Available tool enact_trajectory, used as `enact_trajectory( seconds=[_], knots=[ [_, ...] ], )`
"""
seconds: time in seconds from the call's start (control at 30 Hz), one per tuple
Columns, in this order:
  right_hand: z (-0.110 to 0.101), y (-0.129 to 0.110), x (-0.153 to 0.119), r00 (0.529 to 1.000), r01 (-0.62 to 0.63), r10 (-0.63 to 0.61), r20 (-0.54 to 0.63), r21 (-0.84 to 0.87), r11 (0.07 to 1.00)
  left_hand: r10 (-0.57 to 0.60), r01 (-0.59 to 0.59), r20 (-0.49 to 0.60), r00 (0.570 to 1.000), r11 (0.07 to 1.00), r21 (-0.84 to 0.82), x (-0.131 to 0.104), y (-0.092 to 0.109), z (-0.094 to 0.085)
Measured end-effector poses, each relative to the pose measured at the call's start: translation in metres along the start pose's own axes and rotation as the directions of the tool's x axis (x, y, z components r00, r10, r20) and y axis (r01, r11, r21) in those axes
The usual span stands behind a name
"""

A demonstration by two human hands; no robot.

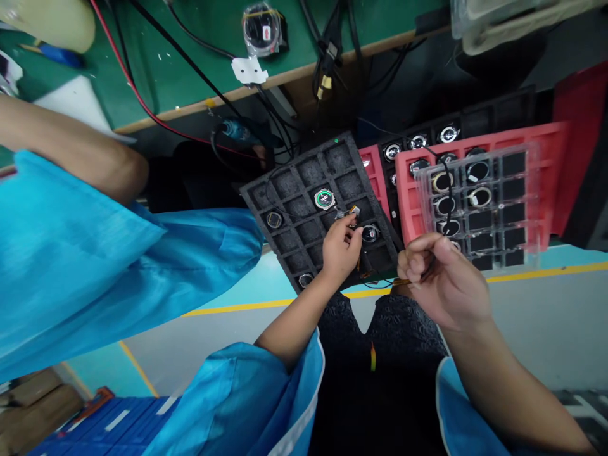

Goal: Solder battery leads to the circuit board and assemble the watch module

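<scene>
A black foam tray (286,183) with square compartments lies tilted above my lap. In one compartment sits a round watch module (325,199) with a lit screen and green ring. My left hand (341,250) reaches into the tray, fingers closed at a small silvery part with an orange edge (354,210); what lies between the fingertips is partly hidden. Just right of it lies a dark round watch module (370,234). My right hand (446,278), palm turned up and fingers curled, is closed on a thin black cable (448,183), right of the tray.
Right of the tray, a clear plastic tray (532,209) with round watch parts rests on a red foam tray (553,152). A green workbench (190,82) with cables and a wrapped watch module (260,30) stands ahead. At left is a co-worker's blue sleeve (95,253).
</scene>
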State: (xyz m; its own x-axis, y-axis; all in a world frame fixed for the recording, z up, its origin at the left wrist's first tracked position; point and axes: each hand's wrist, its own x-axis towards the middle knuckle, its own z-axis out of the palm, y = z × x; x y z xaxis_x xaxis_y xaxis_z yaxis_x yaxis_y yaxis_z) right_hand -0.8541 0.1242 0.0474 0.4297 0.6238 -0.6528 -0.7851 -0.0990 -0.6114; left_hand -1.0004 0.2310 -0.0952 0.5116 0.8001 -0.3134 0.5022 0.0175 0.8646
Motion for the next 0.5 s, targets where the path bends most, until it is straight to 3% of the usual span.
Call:
enact_trajectory(
  seconds=[0.33,0.43,0.5],
  knots=[
    [-0.001,0.005,0.003,0.999,-0.032,0.031,0.005,0.051,0.998,0.075,-0.075,-0.029,0.997,0.997,0.015,-0.023,-0.015,-0.015],
    [-0.001,0.005,0.006,0.999,-0.042,0.042,0.001,0.056,0.998,0.116,-0.114,0.055,0.992,0.993,-0.031,-0.026,-0.013,-0.025],
    [0.000,0.002,0.009,0.999,-0.035,0.035,-0.001,0.073,0.997,0.178,-0.164,0.175,0.968,0.982,-0.092,-0.029,-0.009,-0.035]
  ],
)
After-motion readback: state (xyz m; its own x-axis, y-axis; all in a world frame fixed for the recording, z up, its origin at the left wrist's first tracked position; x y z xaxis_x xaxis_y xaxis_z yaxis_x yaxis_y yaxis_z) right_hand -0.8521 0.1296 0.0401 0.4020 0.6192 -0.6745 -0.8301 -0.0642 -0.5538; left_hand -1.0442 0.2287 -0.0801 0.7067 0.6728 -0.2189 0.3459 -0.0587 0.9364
